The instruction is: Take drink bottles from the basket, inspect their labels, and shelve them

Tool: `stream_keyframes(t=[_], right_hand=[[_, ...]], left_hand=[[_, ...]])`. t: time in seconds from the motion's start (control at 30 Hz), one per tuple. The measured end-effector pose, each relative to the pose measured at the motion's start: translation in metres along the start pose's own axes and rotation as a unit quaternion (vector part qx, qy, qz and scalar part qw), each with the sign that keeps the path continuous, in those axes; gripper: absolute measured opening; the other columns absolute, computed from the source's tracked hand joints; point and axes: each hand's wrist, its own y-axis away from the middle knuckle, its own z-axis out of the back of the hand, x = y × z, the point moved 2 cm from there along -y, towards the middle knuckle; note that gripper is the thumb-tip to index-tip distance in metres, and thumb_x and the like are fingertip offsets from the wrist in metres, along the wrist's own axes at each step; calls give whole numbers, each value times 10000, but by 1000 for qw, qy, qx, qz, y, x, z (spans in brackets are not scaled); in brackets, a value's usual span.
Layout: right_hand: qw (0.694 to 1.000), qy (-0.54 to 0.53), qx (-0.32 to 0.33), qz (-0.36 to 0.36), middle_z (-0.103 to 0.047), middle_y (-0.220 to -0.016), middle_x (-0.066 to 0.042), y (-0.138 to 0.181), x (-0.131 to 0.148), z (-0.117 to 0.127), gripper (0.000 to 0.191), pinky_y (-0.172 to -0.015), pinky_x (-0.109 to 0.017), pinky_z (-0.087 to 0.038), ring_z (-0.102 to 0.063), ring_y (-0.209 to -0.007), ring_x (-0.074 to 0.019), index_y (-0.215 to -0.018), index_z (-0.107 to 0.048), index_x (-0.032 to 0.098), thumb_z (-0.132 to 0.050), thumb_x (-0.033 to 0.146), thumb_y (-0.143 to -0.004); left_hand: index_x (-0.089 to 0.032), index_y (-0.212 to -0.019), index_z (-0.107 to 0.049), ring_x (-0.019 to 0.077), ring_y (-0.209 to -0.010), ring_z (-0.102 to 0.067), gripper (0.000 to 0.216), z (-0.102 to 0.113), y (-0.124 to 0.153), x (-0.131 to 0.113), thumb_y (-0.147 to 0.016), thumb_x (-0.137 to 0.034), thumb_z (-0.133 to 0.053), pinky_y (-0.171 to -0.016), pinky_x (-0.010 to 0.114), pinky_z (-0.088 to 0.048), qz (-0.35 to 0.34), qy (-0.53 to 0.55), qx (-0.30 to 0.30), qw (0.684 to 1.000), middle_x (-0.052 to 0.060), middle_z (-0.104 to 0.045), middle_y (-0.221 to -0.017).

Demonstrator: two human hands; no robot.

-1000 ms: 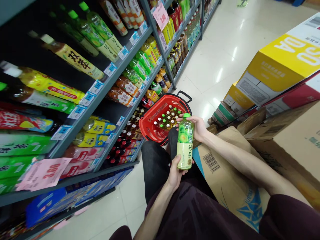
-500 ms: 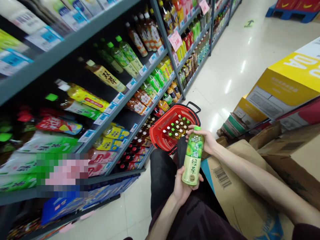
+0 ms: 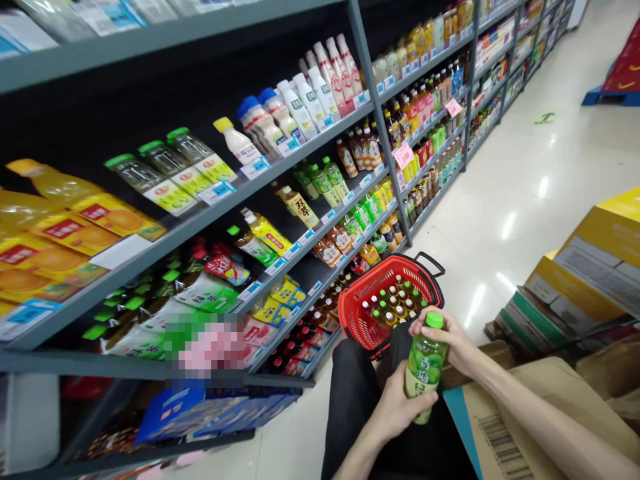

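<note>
A green-capped bottle of green plum drink (image 3: 427, 363) is held upright, slightly tilted, over my lap. Around its lower part wraps my left hand (image 3: 397, 405), the thumb lying across the label. My right hand (image 3: 453, 339) grips the bottle near its neck, just under the cap, fingers closed around it. Just beyond my knees, a red shopping basket (image 3: 356, 319) with a black handle stands on the floor, holding several capped bottles (image 3: 395, 300). The bottle's base is partly hidden by my left hand.
Grey shelving (image 3: 280, 175) filled with drinks runs along the left. On my right are an opened cardboard box (image 3: 530, 400) and stacked yellow cartons (image 3: 595, 247). A shiny tiled floor (image 3: 500, 193) stretches ahead, with a blue pallet (image 3: 607, 97) further off.
My view has swung up and left, showing more upper shelves. My left hand has moved from the bottle's base to wrap its side, thumb across the label. Both hands still hold the bottle.
</note>
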Motion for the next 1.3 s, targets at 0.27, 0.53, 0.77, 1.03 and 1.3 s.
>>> stream_keyframes(t=[0.27, 0.53, 0.77, 1.03, 1.3], right_hand=[[995, 85, 51, 18, -737, -875, -41, 2, -2, -7, 211, -831, -408, -519, -684, -897, -268, -854, -695, 272, -854, 365, -751], [985, 164, 36, 51, -758, -1073, -74, -5, -12, -4, 373, -958, -428, -513, -686, -1058, -293, -1027, -667, 242, -843, 438, -762], [975, 220, -12, -11, -684, -1261, -137, -20, -50, 11, 593, -961, -426, -516, -640, -1175, -309, -1185, -618, 201, -706, 646, -803], [953, 284, 45, -90, -678, -800, -34, -15, -61, 11, 350, -640, -303, -450, -654, -755, -207, -934, -603, 197, -615, 534, -842], [935, 319, 85, -129, -697, -774, -27, -13, -69, 9, 328, -645, -296, -466, -667, -707, -197, -857, -612, 212, -625, 531, -781]], left_hand=[[-197, -1299, -628, 352, -1161, -609, 847, 18, -13, -15, -532, -347, -955, -1048, 460, -452, -67, -154, -7, 986, 119, -683, -1274], [-209, -1247, -634, 332, -1101, -663, 778, 26, -28, -13, -534, -294, -934, -992, 446, -518, -68, -207, -39, 975, 91, -719, -1201], [-217, -1199, -626, 314, -1123, -689, 655, 63, -48, -20, -592, -198, -870, -1018, 434, -529, -111, -183, -169, 962, 102, -733, -1214], [-184, -1081, -626, 308, -986, -726, 482, 162, -119, -109, -695, -396, -823, -943, 471, -545, -224, -283, -265, 894, 117, -754, -1066], [-194, -1158, -570, 320, -1154, -675, 511, 247, -215, -223, -723, -256, -832, -1026, 476, -506, -274, -336, -391, 812, 130, -701, -1175]])
